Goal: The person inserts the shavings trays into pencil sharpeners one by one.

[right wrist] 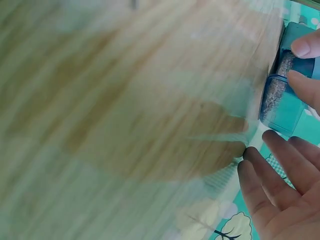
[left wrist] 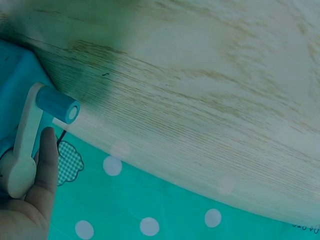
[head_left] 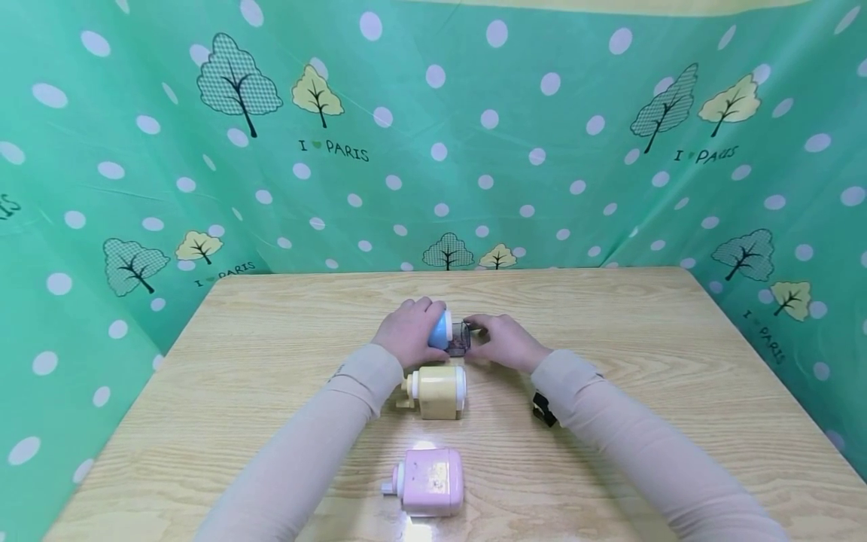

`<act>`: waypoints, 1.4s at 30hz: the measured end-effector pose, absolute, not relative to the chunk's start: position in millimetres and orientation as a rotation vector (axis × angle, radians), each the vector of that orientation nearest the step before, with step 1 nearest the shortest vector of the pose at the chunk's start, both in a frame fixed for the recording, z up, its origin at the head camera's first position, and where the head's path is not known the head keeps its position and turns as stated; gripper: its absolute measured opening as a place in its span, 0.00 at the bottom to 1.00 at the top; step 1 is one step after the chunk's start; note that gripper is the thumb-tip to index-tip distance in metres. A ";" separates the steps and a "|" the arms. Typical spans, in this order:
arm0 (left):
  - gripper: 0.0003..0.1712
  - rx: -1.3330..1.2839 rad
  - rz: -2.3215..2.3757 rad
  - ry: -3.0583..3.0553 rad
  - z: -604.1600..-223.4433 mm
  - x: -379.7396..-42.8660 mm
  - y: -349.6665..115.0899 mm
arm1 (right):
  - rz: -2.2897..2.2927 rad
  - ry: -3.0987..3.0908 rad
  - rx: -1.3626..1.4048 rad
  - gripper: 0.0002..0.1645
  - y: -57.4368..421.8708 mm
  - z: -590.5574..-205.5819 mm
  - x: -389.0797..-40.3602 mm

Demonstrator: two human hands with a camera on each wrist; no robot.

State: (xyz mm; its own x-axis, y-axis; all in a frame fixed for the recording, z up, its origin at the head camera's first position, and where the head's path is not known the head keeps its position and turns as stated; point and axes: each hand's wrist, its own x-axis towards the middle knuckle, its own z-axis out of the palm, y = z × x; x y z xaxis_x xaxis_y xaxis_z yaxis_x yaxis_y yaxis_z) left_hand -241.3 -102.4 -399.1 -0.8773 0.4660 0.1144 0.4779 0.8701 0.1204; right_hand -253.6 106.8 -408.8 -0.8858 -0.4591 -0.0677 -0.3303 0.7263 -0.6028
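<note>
My left hand [head_left: 410, 331] grips a blue pencil sharpener [head_left: 440, 331] from its crank end, lying near the middle of the table. In the left wrist view, the white crank arm [left wrist: 27, 122] with its blue knob [left wrist: 60, 105] stands beside one of my fingers. A clear, dark-tinted shavings drawer [head_left: 460, 339] sticks out of the sharpener's right side. Pencil shavings [right wrist: 276, 95] show through its wall. My right hand [head_left: 504, 342] holds the drawer's outer end, thumb on the near side and fingers on the far side. The right wrist view shows the other fingers [right wrist: 257, 187] spread below the drawer.
A yellow pencil sharpener [head_left: 439, 393] lies just nearer than the blue one, close to my left cuff. Nearer still is a pink sharpener [head_left: 432, 482]. A black device [head_left: 544, 410] sits under my right cuff. Behind the wooden table [head_left: 325, 301] hangs a green dotted curtain [head_left: 406, 135].
</note>
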 end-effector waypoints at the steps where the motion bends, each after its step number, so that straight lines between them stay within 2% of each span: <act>1: 0.46 -0.750 -0.224 -2.957 -399.1 -241.4 -102.5 | -0.892 2.715 -0.628 0.46 106.9 -408.9 -253.8; 42: 0.49 -0.748 -0.233 -2.971 -398.6 -241.0 -102.9 | -0.901 2.701 -0.622 0.43 97.6 -408.8 -256.0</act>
State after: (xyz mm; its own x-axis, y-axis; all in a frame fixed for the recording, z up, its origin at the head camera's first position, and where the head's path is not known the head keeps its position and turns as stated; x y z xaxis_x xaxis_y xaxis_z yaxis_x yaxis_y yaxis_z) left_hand -241.0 -102.9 -398.6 -0.8793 0.4647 0.1038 0.4752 0.8702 0.1297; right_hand -256.0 97.6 -408.8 -0.8845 -0.4600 -0.0782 -0.3210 0.7215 -0.6135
